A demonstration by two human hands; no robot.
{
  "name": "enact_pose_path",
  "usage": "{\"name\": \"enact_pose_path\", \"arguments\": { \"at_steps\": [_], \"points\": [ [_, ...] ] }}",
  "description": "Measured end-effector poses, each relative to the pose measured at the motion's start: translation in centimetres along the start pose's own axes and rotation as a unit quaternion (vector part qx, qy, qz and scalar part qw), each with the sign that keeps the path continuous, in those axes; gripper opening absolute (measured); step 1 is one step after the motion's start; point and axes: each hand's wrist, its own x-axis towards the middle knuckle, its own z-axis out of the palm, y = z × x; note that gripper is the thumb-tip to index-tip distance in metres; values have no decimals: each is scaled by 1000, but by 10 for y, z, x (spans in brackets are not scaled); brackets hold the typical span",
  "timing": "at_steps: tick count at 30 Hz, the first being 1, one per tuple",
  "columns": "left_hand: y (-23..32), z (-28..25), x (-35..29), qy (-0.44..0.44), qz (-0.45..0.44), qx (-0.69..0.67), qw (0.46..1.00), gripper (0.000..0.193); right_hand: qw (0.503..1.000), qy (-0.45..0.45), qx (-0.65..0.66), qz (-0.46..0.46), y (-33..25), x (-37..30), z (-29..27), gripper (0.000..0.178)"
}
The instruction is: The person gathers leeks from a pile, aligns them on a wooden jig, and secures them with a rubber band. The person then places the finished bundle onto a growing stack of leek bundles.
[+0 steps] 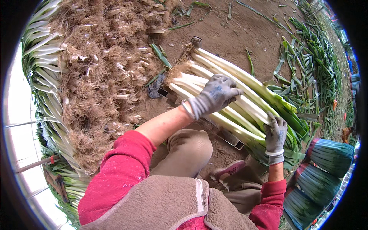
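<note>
**Gloved hands on a bundle of leeks**

Pressing down on a bundle of leeks [230,96], the left hand [215,94] lies flat and open across the pale stalks, fingers spread, gripping nothing. The right hand [276,134] rests farther along, where the white shafts turn green; its fingers curl over the edge of the bundle, though whether they truly clasp a stalk is hard to tell from this angle. Both hands wear grey knitted gloves with a darker coated palm and a light band at the cuff.

The leeks lie side by side on a metal frame [226,136] of square tubing set on the dirt floor [234,30], just ahead of the person's knee [189,147]. The stalks are long, smooth and cylindrical, creamy white at the near end, with tufts of tan, stringy roots [178,71] at the tips and flat, folded green leaves at the other end.

To the left rises a big stack of leeks [46,69], its face a shaggy mat of dry, fibrous brown roots [99,76] with white stalk ends showing along the edge. Loose green leaf trimmings [306,61] litter the brown, compacted earth to the right. At lower right stand tied bundles [329,157], round and dark green, each bound with a reddish band. The person wears red sleeves [122,168], a fleecy brown vest and tan trousers, with one pink shoe [230,168] beside the frame.
</note>
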Motion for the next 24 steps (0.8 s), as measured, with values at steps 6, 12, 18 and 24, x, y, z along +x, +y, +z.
{"name": "enact_pose_path", "arguments": {
  "at_steps": [6,12,18,24],
  "points": [
    [-80,-6,12,-7,-15,-60,998,33,993,-15,-121,-4,-5,58,71,59],
    [-46,48,22,-47,-103,98,989,63,1000,21,-18,-4,-4,48,81,42],
    [-47,67,24,-142,-126,171,967,69,993,57,-55,87,53,12,36,51],
    [-56,73,14,-107,-90,219,966,66,929,52,-93,354,127,-34,82,57]
  ]
}}
